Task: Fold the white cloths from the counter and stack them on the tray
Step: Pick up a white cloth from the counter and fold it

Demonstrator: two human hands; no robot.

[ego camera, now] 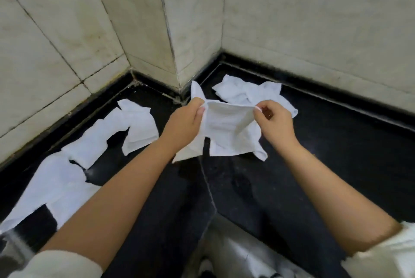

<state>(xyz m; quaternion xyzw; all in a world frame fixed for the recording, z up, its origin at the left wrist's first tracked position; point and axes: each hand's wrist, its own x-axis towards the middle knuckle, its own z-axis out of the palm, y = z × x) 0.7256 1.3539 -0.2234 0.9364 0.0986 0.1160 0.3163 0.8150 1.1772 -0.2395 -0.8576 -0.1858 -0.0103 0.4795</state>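
Observation:
A white cloth hangs stretched between my two hands above the black counter. My left hand pinches its upper left edge, and my right hand pinches its upper right corner. The cloth's lower corners droop toward the counter. More white cloths lie loose on the counter: a crumpled pile behind my hands near the wall corner, one cloth to the left, and a long run of cloths down the left side. No tray is in view.
Pale tiled walls close the counter at the back and jut out as a corner column in the middle. The counter's front edge runs down between my arms, with pale floor below.

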